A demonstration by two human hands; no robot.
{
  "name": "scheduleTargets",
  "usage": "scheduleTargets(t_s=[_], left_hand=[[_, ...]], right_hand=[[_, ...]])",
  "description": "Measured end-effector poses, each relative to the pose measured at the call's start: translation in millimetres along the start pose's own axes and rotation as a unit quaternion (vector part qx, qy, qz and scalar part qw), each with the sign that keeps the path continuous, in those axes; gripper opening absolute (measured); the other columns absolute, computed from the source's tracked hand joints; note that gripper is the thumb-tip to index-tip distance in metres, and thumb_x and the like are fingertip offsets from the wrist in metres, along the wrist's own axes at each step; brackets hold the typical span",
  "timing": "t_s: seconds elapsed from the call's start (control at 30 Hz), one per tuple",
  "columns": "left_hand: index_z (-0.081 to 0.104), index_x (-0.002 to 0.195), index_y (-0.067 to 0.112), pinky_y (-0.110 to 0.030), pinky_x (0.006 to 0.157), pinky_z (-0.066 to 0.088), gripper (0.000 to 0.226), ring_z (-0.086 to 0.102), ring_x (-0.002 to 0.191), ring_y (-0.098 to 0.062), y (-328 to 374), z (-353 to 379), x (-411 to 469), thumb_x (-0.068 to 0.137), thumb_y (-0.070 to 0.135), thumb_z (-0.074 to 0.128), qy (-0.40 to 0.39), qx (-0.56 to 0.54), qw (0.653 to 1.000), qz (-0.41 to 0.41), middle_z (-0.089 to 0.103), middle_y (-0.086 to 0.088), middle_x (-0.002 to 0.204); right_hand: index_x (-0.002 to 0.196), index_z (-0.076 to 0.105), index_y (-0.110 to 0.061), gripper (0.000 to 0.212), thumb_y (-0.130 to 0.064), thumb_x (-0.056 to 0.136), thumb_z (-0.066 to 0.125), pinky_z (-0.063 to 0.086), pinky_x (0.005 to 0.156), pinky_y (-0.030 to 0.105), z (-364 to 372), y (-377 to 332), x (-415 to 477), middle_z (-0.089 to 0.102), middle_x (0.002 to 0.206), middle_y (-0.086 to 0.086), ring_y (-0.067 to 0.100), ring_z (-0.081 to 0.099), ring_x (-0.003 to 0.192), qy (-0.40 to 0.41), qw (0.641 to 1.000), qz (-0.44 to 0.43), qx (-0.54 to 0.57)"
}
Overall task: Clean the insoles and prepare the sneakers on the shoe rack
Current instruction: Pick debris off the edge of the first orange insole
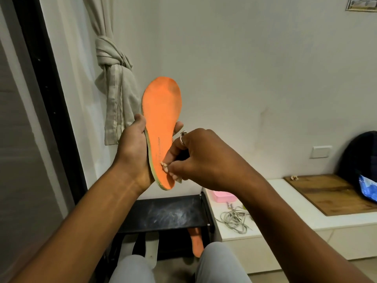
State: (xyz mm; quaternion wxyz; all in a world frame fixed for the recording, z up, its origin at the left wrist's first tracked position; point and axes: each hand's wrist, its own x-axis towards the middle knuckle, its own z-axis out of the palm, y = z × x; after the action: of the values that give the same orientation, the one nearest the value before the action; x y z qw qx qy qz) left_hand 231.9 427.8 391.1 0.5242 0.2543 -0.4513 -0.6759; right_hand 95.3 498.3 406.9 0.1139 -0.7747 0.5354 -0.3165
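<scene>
My left hand (133, 152) grips an orange insole (162, 119) upright in front of me, toe end up, thumb on its left edge and fingers behind. My right hand (195, 156), with a ring on one finger, pinches a small pale wad (164, 166) against the insole's heel area. A second orange insole (196, 243) lies on the lower level of the black shoe rack (163, 215), partly hidden by the top shelf and my knee. Something white (152, 252) shows below the rack's top shelf; I cannot tell what it is.
A low white ledge (285, 213) runs to the right with grey shoelaces (234, 219), a pink block (223, 196), a wooden board (330, 193) and a dark bag (361, 160). A knotted curtain (116, 78) hangs at the wall. My knees fill the bottom.
</scene>
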Motion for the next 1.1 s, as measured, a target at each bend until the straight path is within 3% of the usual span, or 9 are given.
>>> scheduleTargets(t_s=[0.1, 0.27, 0.4, 0.47, 0.57, 0.73, 0.9, 1.0, 1.1], left_hand=[[0.056, 0.139, 0.013, -0.053, 0.111, 0.042, 0.069, 0.057, 0.12, -0.031, 3.3, -4.4, 2.1, 0.106, 0.06, 0.017, -0.001, -0.005, 1.0, 0.009, 0.071, -0.016, 0.124], [0.063, 0.128, 0.01, -0.039, 0.081, 0.063, 0.068, 0.073, 0.105, -0.028, 3.9, -0.5, -0.1, 0.108, 0.056, 0.017, 0.003, -0.002, 1.0, 0.018, 0.073, -0.016, 0.119], [0.057, 0.138, 0.014, -0.054, 0.115, 0.038, 0.07, 0.053, 0.134, -0.037, 2.9, -6.7, 3.9, 0.105, 0.061, 0.018, 0.012, -0.014, 1.0, 0.01, 0.071, -0.017, 0.124], [0.056, 0.139, 0.015, -0.055, 0.118, 0.033, 0.068, 0.047, 0.139, -0.038, 2.6, -8.4, 6.3, 0.105, 0.06, 0.018, 0.015, -0.02, 1.0, 0.014, 0.071, -0.017, 0.123], [0.055, 0.14, 0.013, -0.051, 0.108, 0.047, 0.069, 0.059, 0.129, -0.035, 2.6, -6.3, 4.7, 0.106, 0.06, 0.017, 0.012, -0.009, 1.0, 0.015, 0.071, -0.016, 0.122], [0.057, 0.14, 0.015, -0.055, 0.115, 0.038, 0.071, 0.056, 0.131, -0.039, 2.3, -6.6, 4.8, 0.104, 0.063, 0.019, 0.021, -0.004, 1.0, 0.01, 0.071, -0.016, 0.124], [0.071, 0.115, 0.01, -0.032, 0.069, 0.062, 0.068, 0.076, 0.086, -0.024, -4.0, 7.2, -2.7, 0.108, 0.056, 0.02, 0.02, 0.023, 1.0, 0.002, 0.078, -0.012, 0.1], [0.07, 0.111, 0.005, -0.032, 0.055, 0.06, 0.07, 0.076, 0.071, -0.026, -4.2, 6.3, -2.6, 0.107, 0.056, 0.022, 0.018, 0.018, 1.0, -0.01, 0.077, -0.015, 0.089], [0.071, 0.109, 0.005, -0.037, 0.063, 0.064, 0.07, 0.076, 0.08, -0.029, -1.4, 4.7, 0.1, 0.107, 0.056, 0.023, 0.022, 0.001, 1.0, -0.012, 0.076, -0.018, 0.105]], right_hand=[[0.088, 0.077, -0.011, 0.005, -0.008, 0.088, 0.074, 0.062, 0.072, 0.025, -2.3, 0.4, 0.3, 0.076, 0.077, -0.002, 0.007, 0.072, 0.067, -0.011, 0.998, 0.019, 0.051], [0.092, 0.077, -0.011, 0.005, -0.01, 0.09, 0.072, 0.062, 0.073, 0.032, 12.9, 4.0, 8.9, 0.074, 0.084, -0.003, 0.01, 0.071, 0.071, 0.135, 0.99, 0.005, 0.038], [0.088, 0.077, -0.011, 0.006, -0.007, 0.088, 0.072, 0.063, 0.074, 0.032, 2.5, 2.9, 4.0, 0.076, 0.078, -0.002, 0.01, 0.073, 0.068, -0.002, 0.997, 0.031, 0.07], [0.088, 0.077, -0.011, 0.005, -0.008, 0.088, 0.073, 0.063, 0.073, 0.031, 1.2, 2.5, 2.8, 0.076, 0.077, -0.001, 0.011, 0.074, 0.068, -0.012, 0.996, 0.034, 0.083], [0.088, 0.076, -0.01, 0.005, -0.008, 0.089, 0.072, 0.062, 0.07, 0.028, 7.7, 1.9, 4.5, 0.075, 0.076, -0.002, 0.008, 0.072, 0.066, 0.061, 0.996, 0.021, 0.063], [0.089, 0.076, -0.009, 0.003, -0.008, 0.088, 0.074, 0.063, 0.077, 0.035, -3.4, 0.6, 0.1, 0.077, 0.078, 0.001, 0.013, 0.074, 0.07, -0.059, 0.994, 0.025, 0.084], [0.09, 0.078, -0.015, 0.006, -0.012, 0.089, 0.074, 0.062, 0.074, 0.032, 12.8, 1.8, 6.8, 0.075, 0.083, -0.005, 0.009, 0.071, 0.073, 0.153, 0.985, 0.006, 0.08], [0.088, 0.079, -0.015, 0.01, -0.007, 0.087, 0.073, 0.062, 0.072, 0.028, 5.7, -2.0, 2.7, 0.076, 0.078, -0.003, 0.009, 0.073, 0.07, 0.063, 0.992, -0.015, 0.105], [0.091, 0.079, -0.009, 0.008, -0.004, 0.087, 0.074, 0.06, 0.07, 0.021, -5.3, -4.9, -2.5, 0.078, 0.081, 0.003, 0.012, 0.075, 0.072, -0.047, 0.989, -0.018, 0.136]])
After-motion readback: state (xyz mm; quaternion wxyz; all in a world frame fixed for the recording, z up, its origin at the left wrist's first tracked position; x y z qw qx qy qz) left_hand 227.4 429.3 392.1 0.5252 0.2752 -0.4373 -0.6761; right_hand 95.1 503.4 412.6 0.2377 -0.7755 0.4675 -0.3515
